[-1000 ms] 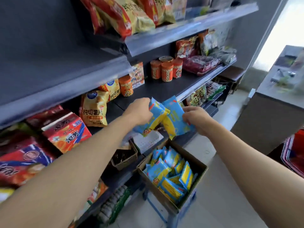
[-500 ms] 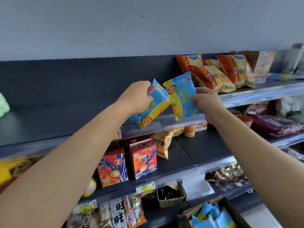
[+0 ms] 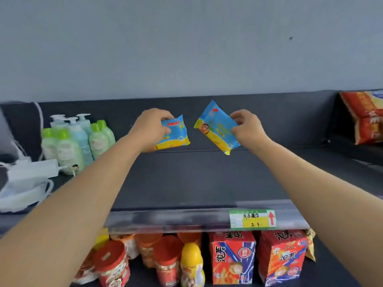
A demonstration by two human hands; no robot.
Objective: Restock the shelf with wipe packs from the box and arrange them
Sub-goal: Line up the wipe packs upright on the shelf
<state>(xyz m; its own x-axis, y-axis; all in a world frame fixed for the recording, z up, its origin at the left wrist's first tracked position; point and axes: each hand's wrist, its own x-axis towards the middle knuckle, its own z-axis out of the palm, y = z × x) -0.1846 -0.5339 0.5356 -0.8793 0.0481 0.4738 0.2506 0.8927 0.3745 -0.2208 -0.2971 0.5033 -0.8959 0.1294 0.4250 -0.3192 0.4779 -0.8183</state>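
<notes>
Both arms reach out over the dark top shelf (image 3: 186, 179). My left hand (image 3: 150, 129) grips a blue and yellow wipe pack (image 3: 176, 135) by its left end, held roughly level near the back of the shelf. My right hand (image 3: 246, 126) pinches a second blue and yellow wipe pack (image 3: 215, 127) by its right edge, and this one tilts down to the right. The two packs hang a little apart, above the shelf surface. The box of packs is out of view.
Green and pale blue pump bottles (image 3: 76, 139) stand at the shelf's back left, with white bags (image 3: 27, 183) in front of them. Red snack bags (image 3: 364, 117) lie at the far right. A price tag (image 3: 251, 218) sits on the shelf rail; jars and red cartons (image 3: 232, 257) fill the shelf below.
Both hands have risen from the box to the top shelf, carrying the packs. The packs, first overlapping, are now held apart, and my view has swung left and up.
</notes>
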